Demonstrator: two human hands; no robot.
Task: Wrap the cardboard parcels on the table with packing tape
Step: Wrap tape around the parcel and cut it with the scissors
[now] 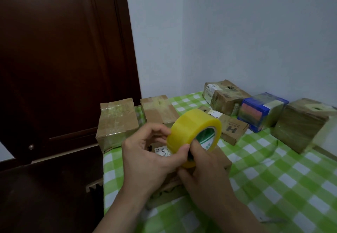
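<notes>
Dark brown wood filled the left half of the view: a panelled door (pixel 63 59) standing beside a pale blue wall (pixel 237 32). Below the wall stretched the tabletop (pixel 273 178), covered in a green-and-white checked cloth.

Cardboard parcels sat on it. At the right edge stood the big right parcel (pixel 300 125), with a blue box (pixel 260 110) just beside it on the left. The far parcel (pixel 222 96) lay next to that, near the wall. At the tabletop's left edge, two taped parcels sat side by side: the left parcel (pixel 116 121) and the middle parcel (pixel 158 110). A flatter box marked with an H (pixel 231 127) lay between the groups. The near parcel (pixel 221 157) sat directly under the hands, mostly hidden by them (only a white label and a corner showed).

Above it, both hands held the yellow tape roll (pixel 193 130) tilted in the air. The left hand (pixel 151 156) pinched the roll's outer face between thumb and curled fingers. The right hand (pixel 206 169) gripped the roll's lower near rim, fingers curled at its green-printed core.
</notes>
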